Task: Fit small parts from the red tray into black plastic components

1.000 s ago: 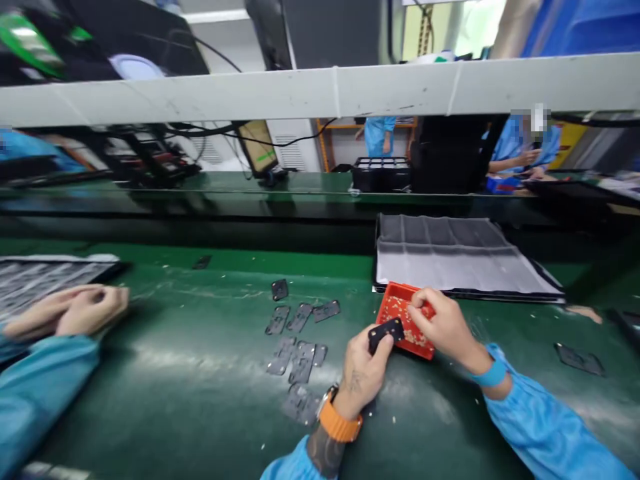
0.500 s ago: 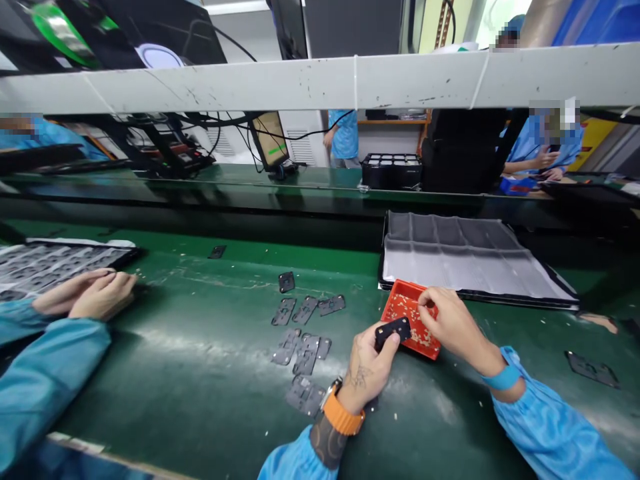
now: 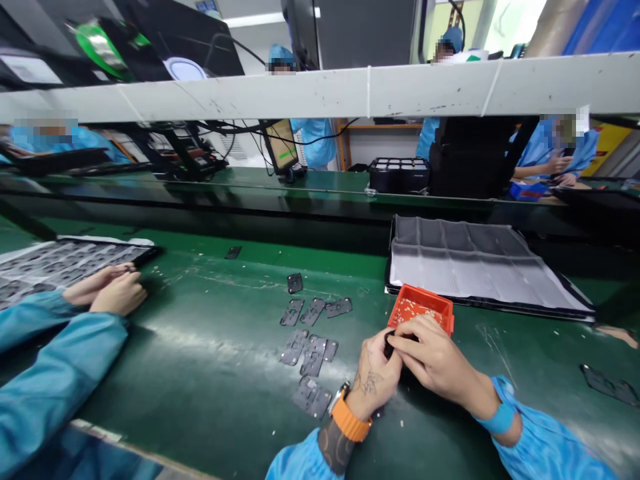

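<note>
My left hand (image 3: 374,380) grips a small black plastic plate (image 3: 389,341), mostly hidden between my fingers. My right hand (image 3: 434,357) has come together with it, fingers pinched against the plate; whatever tiny piece it holds is too small to see. Both hands sit on the green belt (image 3: 210,373), just in front of a small orange tray (image 3: 421,307) filled with tiny pale parts. Several more black plates (image 3: 313,337) lie scattered on the belt to the left of my left hand.
A dark tray covered with a grey sheet (image 3: 475,263) lies behind the orange tray. A co-worker's hands (image 3: 107,290) in blue sleeves rest at a parts tray (image 3: 50,263) on the left. A loose black plate (image 3: 610,385) lies far right. A white beam (image 3: 320,90) crosses overhead.
My right hand left the orange tray and moved down to meet my left hand on the black plate. The camera view shifted slightly left and up.
</note>
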The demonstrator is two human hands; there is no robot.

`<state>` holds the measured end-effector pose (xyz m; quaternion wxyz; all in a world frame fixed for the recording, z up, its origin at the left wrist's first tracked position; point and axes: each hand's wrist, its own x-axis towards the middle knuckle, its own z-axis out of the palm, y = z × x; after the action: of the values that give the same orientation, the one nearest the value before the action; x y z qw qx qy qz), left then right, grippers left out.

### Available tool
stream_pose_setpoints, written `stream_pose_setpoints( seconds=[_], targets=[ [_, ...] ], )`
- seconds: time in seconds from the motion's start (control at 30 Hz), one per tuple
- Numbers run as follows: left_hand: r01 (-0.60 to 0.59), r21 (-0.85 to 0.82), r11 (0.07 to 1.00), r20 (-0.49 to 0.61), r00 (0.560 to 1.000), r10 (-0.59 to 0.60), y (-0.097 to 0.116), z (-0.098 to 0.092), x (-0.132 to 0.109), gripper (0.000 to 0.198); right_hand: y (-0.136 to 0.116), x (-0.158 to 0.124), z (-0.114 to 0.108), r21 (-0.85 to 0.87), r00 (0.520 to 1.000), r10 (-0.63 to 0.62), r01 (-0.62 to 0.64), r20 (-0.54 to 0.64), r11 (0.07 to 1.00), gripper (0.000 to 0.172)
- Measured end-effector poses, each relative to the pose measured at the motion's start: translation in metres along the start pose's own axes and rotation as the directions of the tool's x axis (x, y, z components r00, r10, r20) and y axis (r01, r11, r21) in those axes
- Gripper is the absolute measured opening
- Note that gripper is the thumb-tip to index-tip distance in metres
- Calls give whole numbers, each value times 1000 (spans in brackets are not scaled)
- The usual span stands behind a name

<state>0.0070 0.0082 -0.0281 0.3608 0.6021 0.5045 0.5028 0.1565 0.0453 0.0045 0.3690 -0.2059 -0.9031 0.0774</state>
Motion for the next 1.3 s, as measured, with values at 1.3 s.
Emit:
stream_pose_setpoints(
  seconds=[1.3],
  targets=[
    [-13, 59, 998, -9, 1000, 13, 2, 1, 2, 19, 10, 1, -5, 82, 994, -106, 105, 8, 991, 30]
  ],
)
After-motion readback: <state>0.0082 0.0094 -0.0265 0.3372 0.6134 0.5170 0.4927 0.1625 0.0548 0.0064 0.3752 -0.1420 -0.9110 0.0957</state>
